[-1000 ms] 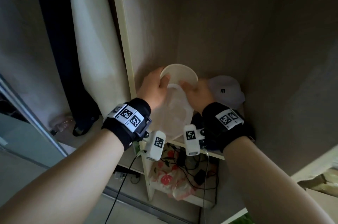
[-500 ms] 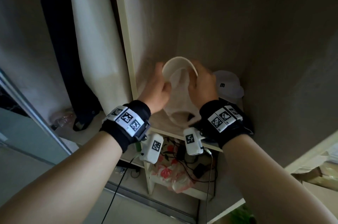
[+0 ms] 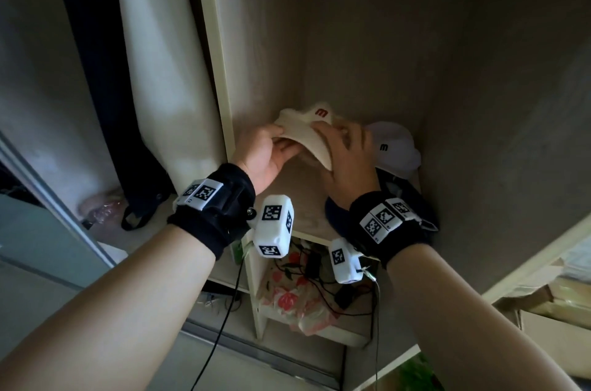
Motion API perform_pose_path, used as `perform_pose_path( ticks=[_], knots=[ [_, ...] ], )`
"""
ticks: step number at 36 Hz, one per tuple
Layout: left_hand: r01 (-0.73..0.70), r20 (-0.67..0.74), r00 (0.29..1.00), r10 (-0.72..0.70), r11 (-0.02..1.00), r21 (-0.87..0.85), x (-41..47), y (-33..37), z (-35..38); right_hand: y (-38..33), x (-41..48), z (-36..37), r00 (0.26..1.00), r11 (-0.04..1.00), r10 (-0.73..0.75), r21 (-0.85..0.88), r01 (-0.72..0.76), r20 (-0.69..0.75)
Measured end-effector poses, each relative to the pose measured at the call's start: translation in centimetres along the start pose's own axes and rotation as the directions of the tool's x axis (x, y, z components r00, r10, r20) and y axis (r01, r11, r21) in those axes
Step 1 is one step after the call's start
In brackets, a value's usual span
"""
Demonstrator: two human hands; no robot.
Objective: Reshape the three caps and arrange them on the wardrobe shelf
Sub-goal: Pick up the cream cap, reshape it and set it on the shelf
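I hold a cream cap [image 3: 308, 128] with a red logo above the wardrobe shelf [image 3: 303, 215], crown facing away and brim toward me. My left hand [image 3: 265, 154] grips its left side and my right hand [image 3: 347, 157] grips the brim's right edge. A white cap [image 3: 395, 147] with a dark logo sits upright on the shelf at the back right. A dark navy cap [image 3: 399, 199] lies in front of it, partly hidden behind my right wrist.
The shelf bay has a cream side panel [image 3: 214, 71] on the left and a brown wall on the right. Below the shelf lie a floral bag [image 3: 287, 298] and black cables. A white garment [image 3: 160, 55] hangs at left. Cardboard boxes [image 3: 556, 304] sit lower right.
The cream cap has been turned over: earlier its hollow inside faced me, now its crown and red logo show. Both hands shifted their grip and lifted it slightly.
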State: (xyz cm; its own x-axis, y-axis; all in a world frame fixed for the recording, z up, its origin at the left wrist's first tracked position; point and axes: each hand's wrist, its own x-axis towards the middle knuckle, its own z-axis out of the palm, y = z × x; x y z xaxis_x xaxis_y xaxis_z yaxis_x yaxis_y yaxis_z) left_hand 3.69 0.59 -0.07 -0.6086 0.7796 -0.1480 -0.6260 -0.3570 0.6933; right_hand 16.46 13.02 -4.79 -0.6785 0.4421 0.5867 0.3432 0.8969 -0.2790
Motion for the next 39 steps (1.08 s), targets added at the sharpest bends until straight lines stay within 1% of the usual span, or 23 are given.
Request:
perform_pose_path(
  ticks=[1, 2, 4, 5, 8, 11, 13, 15, 18, 20, 21, 22, 23, 24, 26, 27, 28, 30, 34, 36, 37, 38, 39],
  knots=[
    [0.006, 0.009, 1.000, -0.006, 1.000, 0.014, -0.1, 0.0, 0.0, 0.0, -0.2, 0.1, 0.989, 0.992, 0.117, 0.028, -0.120, 0.091],
    [0.012, 0.022, 1.000, -0.013, 0.999, 0.041, -0.2, -0.1, 0.1, -0.1, -0.4, 0.2, 0.959, 0.966, 0.236, 0.066, -0.248, 0.156],
    [0.012, 0.040, 0.999, -0.016, 0.996, 0.085, -0.5, -0.4, 0.3, -0.1, -0.2, 0.1, 0.885, 0.873, 0.408, 0.188, -0.451, 0.226],
    [0.003, 0.047, 0.999, -0.007, 0.996, 0.086, -0.5, -0.5, 0.4, 0.2, 0.0, 0.3, 0.852, 0.816, 0.459, 0.259, -0.516, 0.253],
    [-0.023, 0.053, 0.998, 0.019, 0.998, 0.065, -0.2, -0.3, 0.2, 1.4, 0.9, 1.2, 0.802, 0.662, 0.489, 0.453, -0.597, 0.342],
    [-0.031, -0.020, 0.999, 0.033, 0.992, 0.119, 0.3, -0.1, -0.6, 1.0, 1.4, 1.1, 0.689, 0.412, 0.539, 0.562, -0.717, 0.483],
    [-0.031, -0.105, 0.993, 0.055, 0.976, 0.215, 0.5, 0.0, -1.1, 0.4, 1.8, 0.5, 0.657, 0.259, 0.540, 0.638, -0.725, 0.527],
    [-0.011, -0.146, 0.988, 0.058, 0.954, 0.301, 0.5, 0.0, -1.4, 0.0, 2.1, 0.3, 0.639, 0.122, 0.539, 0.700, -0.704, 0.549],
    [0.022, -0.121, 0.992, 0.030, 0.914, 0.406, 0.1, -0.2, -1.6, -0.5, 2.8, 0.2, 0.633, -0.090, 0.546, 0.790, -0.607, 0.548],
    [0.031, -0.092, 0.996, 0.016, 0.873, 0.487, -0.2, -0.3, -1.5, 0.6, 3.5, 1.7, 0.625, -0.159, 0.564, 0.814, -0.559, 0.540],
    [0.034, -0.086, 0.996, 0.012, 0.860, 0.509, -0.3, -0.2, -1.4, 0.2, 3.8, 1.3, 0.619, -0.154, 0.579, 0.817, -0.555, 0.530],
    [0.034, -0.085, 0.996, 0.011, 0.860, 0.510, -0.2, -0.1, -1.4, -0.7, 3.9, 0.3, 0.605, -0.110, 0.610, 0.811, -0.574, 0.511],
    [0.034, -0.093, 0.996, 0.015, 0.866, 0.499, 0.0, 0.0, -1.4, -1.5, 3.9, -0.7, 0.581, -0.053, 0.660, 0.801, -0.597, 0.477],
    [0.028, -0.097, 0.995, 0.022, 0.876, 0.482, 0.1, 0.1, -1.4, -2.3, 3.8, -1.4, 0.572, 0.013, 0.697, 0.790, -0.613, 0.433],
    [0.000, -0.095, 0.994, 0.048, 0.896, 0.444, 0.5, 0.1, -1.1, -3.3, 3.2, -2.3, 0.603, 0.121, 0.711, 0.781, -0.612, 0.362],
    [-0.021, -0.088, 0.994, 0.065, 0.903, 0.429, 0.7, 0.0, -0.9, -3.5, 2.8, -2.2, 0.616, 0.158, 0.706, 0.770, -0.619, 0.350],
    [-0.041, -0.084, 0.993, 0.085, 0.903, 0.427, 0.9, -0.1, -0.7, -3.6, 2.4, -2.0, 0.617, 0.173, 0.709, 0.765, -0.621, 0.341],
    [-0.057, -0.073, 0.992, 0.099, 0.895, 0.442, 0.7, -0.4, 0.0, -2.8, 2.1, -1.0, 0.587, 0.141, 0.734, 0.769, -0.624, 0.342],
    [-0.034, -0.054, 0.997, 0.063, 0.904, 0.427, 0.6, -0.8, 0.0, -3.4, 1.9, -0.9, 0.548, 0.032, 0.714, 0.762, -0.647, 0.435],
    [0.024, -0.031, 0.999, -0.012, 0.907, 0.419, 0.4, -1.1, 0.1, -3.3, 2.1, -0.2, 0.540, 0.001, 0.700, 0.755, -0.655, 0.467],
    [0.063, -0.029, 0.998, -0.056, 0.910, 0.409, 0.3, -1.3, 0.1, -3.1, 2.1, 0.3, 0.535, 0.007, 0.705, 0.749, -0.663, 0.467],
    [0.087, -0.036, 0.996, -0.079, 0.911, 0.404, 0.3, -1.5, 0.1, -2.6, 2.1, 0.9, 0.539, 0.011, 0.703, 0.750, -0.661, 0.464],
    [0.092, -0.033, 0.996, -0.086, 0.913, 0.398, 0.4, -1.8, 0.0, -2.4, 2.1, 1.0, 0.551, -0.002, 0.671, 0.745, -0.667, 0.495]
  ],
)
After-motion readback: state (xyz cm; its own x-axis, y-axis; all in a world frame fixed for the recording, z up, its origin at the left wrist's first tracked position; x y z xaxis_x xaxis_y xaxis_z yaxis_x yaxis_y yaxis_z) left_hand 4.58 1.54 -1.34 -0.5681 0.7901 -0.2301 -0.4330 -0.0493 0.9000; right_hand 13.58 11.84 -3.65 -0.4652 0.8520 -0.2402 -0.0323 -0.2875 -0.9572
